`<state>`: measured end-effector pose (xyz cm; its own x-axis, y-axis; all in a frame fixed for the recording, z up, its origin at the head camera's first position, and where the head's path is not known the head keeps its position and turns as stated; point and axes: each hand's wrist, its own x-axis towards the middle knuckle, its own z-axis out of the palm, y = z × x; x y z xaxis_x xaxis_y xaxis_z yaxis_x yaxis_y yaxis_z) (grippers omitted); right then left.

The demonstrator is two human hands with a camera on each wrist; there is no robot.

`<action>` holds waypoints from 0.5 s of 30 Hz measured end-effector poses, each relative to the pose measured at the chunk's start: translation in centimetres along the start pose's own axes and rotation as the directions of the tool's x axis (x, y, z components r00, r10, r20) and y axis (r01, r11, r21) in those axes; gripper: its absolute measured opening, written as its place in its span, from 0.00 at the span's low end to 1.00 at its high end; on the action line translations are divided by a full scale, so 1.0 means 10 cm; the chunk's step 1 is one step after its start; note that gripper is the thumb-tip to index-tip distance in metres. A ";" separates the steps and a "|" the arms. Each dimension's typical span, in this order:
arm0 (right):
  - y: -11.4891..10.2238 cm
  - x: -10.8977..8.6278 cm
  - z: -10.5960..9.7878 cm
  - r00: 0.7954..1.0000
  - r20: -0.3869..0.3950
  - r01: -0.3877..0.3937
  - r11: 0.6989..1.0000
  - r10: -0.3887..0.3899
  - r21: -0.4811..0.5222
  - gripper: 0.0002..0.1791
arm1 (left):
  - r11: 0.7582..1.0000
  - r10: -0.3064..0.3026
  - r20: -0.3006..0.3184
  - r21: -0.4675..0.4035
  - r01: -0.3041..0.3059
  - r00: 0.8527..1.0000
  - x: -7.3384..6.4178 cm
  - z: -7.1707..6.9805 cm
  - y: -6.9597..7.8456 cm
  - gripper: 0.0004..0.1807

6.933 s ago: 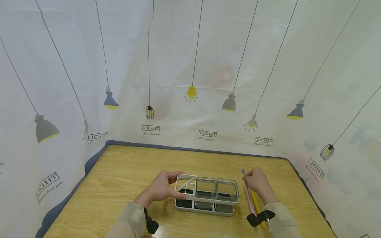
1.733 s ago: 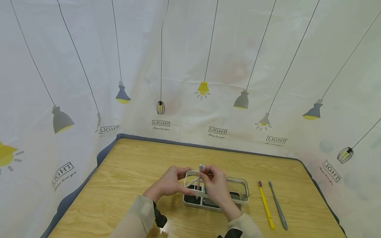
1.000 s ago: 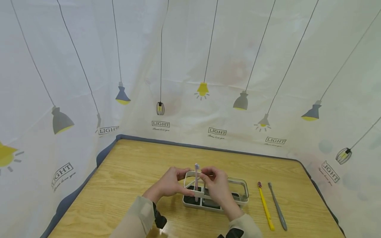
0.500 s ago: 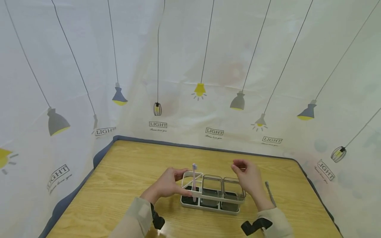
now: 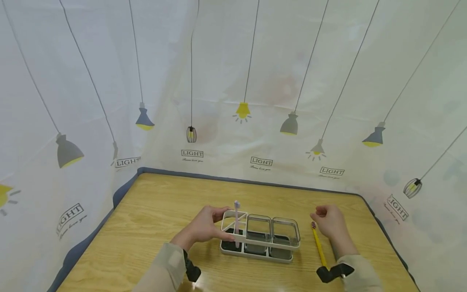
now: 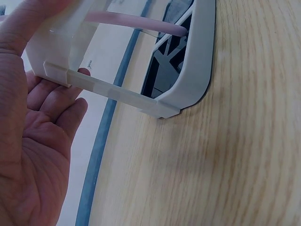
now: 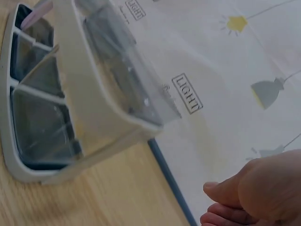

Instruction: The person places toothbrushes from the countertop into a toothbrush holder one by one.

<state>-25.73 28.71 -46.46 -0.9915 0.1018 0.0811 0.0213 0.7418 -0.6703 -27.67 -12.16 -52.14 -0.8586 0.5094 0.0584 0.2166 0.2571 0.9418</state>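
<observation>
A two-tier white toothbrush holder (image 5: 262, 240) with two clear cups (image 5: 286, 230) stands on the wooden table. My left hand (image 5: 204, 227) grips its left end at the upper rim, thumb in front and fingers behind. A pink toothbrush (image 5: 236, 221) stands upright in one of the left-hand slots, its handle (image 6: 136, 21) reaching the base in the left wrist view. My right hand (image 5: 331, 222) hovers right of the holder with loosely curled fingers and nothing visible in them. Just beside it lies a yellow toothbrush (image 5: 318, 246), its lower end hidden by the wrist camera.
A grey toothbrush (image 5: 333, 250) lies mostly hidden beneath my right forearm. The wooden table (image 5: 175, 190) has a dark blue edge, and a white sheet (image 5: 219, 81) printed with lamps hangs around it.
The pink toothbrush has gone from the table into the holder, and my right hand has let go of it. That hand has since moved right, to the yellow toothbrush. My left hand keeps its grip.
</observation>
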 end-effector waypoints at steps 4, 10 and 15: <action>0.15 0.03 0.00 0.998 0.011 -0.062 0.997 0.062 -0.037 0.19 | 1.000 -0.003 0.006 -0.010 0.003 1.000 0.01 -0.01 0.02 0.54; 0.40 0.06 0.08 0.990 0.066 -0.121 0.988 0.127 -0.091 0.22 | 1.000 -0.014 0.001 -0.003 0.014 1.000 0.02 -0.02 0.01 0.53; 0.52 0.05 0.16 0.980 0.109 -0.152 0.980 0.167 -0.131 0.19 | 1.000 -0.014 0.005 -0.014 0.014 1.000 0.00 -0.01 0.00 0.53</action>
<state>-26.31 31.58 -51.14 -0.9820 0.1514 -0.1127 0.1887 0.7978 -0.5726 -27.74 -12.18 -52.11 -0.8591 0.5100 0.0438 0.1980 0.2522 0.9472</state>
